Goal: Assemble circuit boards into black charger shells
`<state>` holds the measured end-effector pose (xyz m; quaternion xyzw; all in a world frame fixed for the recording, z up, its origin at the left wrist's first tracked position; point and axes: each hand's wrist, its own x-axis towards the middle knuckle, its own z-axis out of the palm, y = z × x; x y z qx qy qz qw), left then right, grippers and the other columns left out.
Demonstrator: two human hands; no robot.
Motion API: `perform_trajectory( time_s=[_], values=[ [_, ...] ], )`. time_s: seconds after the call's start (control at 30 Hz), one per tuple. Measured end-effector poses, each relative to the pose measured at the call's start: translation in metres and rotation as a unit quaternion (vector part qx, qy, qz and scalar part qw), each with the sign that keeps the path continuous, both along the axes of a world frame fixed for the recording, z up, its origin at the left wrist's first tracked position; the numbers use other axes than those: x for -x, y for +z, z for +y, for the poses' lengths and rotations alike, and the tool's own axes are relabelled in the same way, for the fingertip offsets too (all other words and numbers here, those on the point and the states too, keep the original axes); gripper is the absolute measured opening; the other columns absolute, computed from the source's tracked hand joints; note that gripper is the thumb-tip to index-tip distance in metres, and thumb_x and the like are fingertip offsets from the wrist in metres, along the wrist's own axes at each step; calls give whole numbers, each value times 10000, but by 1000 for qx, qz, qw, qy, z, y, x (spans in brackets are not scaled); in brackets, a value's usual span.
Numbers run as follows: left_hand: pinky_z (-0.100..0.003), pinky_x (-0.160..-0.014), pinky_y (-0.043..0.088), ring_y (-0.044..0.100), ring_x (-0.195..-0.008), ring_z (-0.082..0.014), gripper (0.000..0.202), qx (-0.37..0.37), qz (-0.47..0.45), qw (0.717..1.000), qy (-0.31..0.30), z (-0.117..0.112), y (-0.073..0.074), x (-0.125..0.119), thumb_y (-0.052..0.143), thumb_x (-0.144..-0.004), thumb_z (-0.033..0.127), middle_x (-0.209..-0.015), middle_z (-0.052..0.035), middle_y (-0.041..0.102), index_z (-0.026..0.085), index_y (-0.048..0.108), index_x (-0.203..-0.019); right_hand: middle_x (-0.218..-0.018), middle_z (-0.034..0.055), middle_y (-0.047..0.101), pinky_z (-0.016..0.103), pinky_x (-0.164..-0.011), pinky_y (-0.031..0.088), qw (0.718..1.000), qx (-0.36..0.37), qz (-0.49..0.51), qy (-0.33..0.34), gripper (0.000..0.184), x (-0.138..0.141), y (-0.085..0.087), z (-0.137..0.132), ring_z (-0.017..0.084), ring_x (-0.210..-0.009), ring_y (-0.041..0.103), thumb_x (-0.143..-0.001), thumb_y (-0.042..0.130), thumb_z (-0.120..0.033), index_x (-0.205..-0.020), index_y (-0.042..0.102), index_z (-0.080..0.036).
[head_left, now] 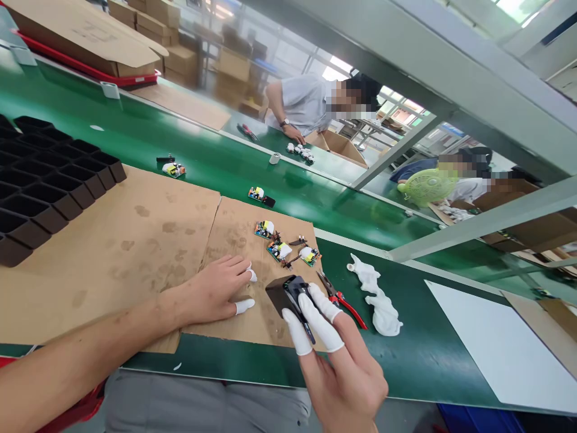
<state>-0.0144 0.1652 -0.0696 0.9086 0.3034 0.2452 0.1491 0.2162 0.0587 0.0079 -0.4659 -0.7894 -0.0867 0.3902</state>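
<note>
My right hand [333, 343], with white finger cots on its fingertips, grips a black plastic housing [280, 294] that has a flat black part at its near end. The housing is tilted above the cardboard sheet [180, 204]. My left hand [220, 288] lies on that sheet to the left, fingers apart, white cots on thumb and fingertip, holding nothing. Beyond the hands sit several small circuit boards, among them one with white and orange parts [279, 250] and one farther right [309, 255]. Red-handled pliers [341, 299] lie just right of the housing.
A block of black open housings [58, 198] stands at the left. Two more boards lie on the green belt, one at its middle [256, 192]. Crumpled white cloth [383, 313] and a white sheet [500, 337] are on the right. Across the belt, a person [302, 105] works beside a carton.
</note>
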Motion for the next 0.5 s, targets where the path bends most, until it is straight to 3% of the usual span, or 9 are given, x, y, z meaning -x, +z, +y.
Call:
perform_trajectory(
  time_s=[0.13, 0.27, 0.37, 0.5],
  values=[
    [-442, -872, 527, 677, -986, -308, 107, 3, 2, 1000, 15, 0, 0, 0, 660, -1060, 288, -1050, -96, 702, 218, 609, -996, -1265, 131, 860, 360, -1032, 741, 998, 59, 9, 27, 488, -3, -35, 8, 283, -1152, 885, -1066, 691, -35, -1501, 767, -242],
    [-443, -876, 530, 671, -975, -301, 95, 2, 5, 1000, 23, 0, 1, 0, 612, -1079, 259, -1038, -95, 705, 221, 606, -993, -1323, 155, 836, 396, -1079, 724, 996, 76, 30, 25, 437, -11, -64, 9, 289, -1213, 864, -1057, 723, -49, -1452, 790, -224],
    [-437, -887, 531, 679, -992, -300, 90, -2, 7, 1000, 22, 0, 0, 0, 644, -1066, 257, -1053, -97, 714, 223, 606, -992, -1399, 170, 804, 408, -1100, 715, 997, 63, 49, 20, 484, -14, -67, 8, 280, -1258, 843, -1050, 733, -34, -1490, 768, -233],
    [-418, -880, 530, 690, -1009, -293, 109, 0, 11, 1000, 22, 1, 0, 0, 684, -1053, 272, -1078, -97, 721, 222, 603, -1000, -1357, 133, 828, 392, -1101, 717, 997, 39, 60, 30, 547, -10, -52, 8, 260, -1232, 847, -1019, 758, 8, -1500, 767, -254]
  ],
)
